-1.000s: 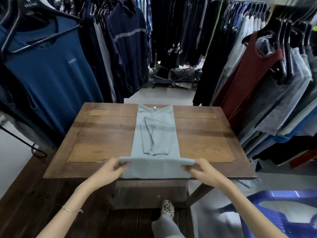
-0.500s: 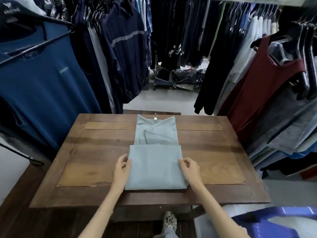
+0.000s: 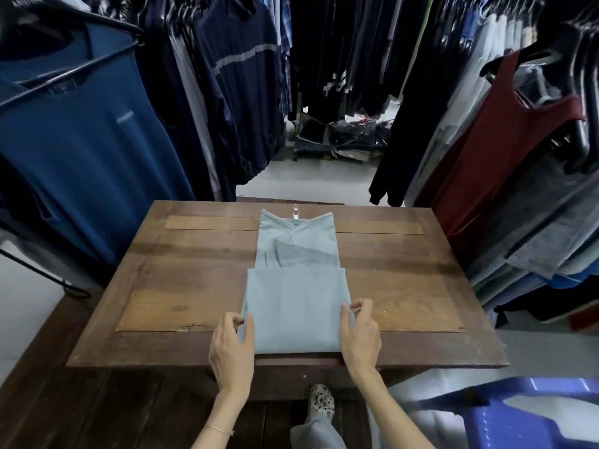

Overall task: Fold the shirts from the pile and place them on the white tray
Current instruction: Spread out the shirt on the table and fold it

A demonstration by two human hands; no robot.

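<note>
Your light blue shirt (image 3: 296, 306) lies flat on the wooden table (image 3: 194, 270), running from the near edge at 6 o'clock toward the V-neck and its tag at 12 o'clock, with the lower part doubled up over the body so 2 layers are stacked nearest you. Your left hand (image 3: 231, 346) pinches the fold's side edge at about 7 o'clock, thumb on top and fingers curled at the edge; your right hand (image 3: 359, 335) does the same at about 5 o'clock, fingers half curled and nipping the cloth. Neither grip looks deep, so if you lift for the next fold with only the top layer caught, the under layer will likely drag and the tucked sleeves at 12 o'clock may slide out. The doubled part also looks slightly wider than the body beyond it, so uneven pulls could skew the stack. The near edge sits close to the table's lip, so a tug toward you could drop it off. The white tray and the pile are not in view, and the blue plastic chair (image 3: 518, 416) at 4 o'clock crowds your right side.
</note>
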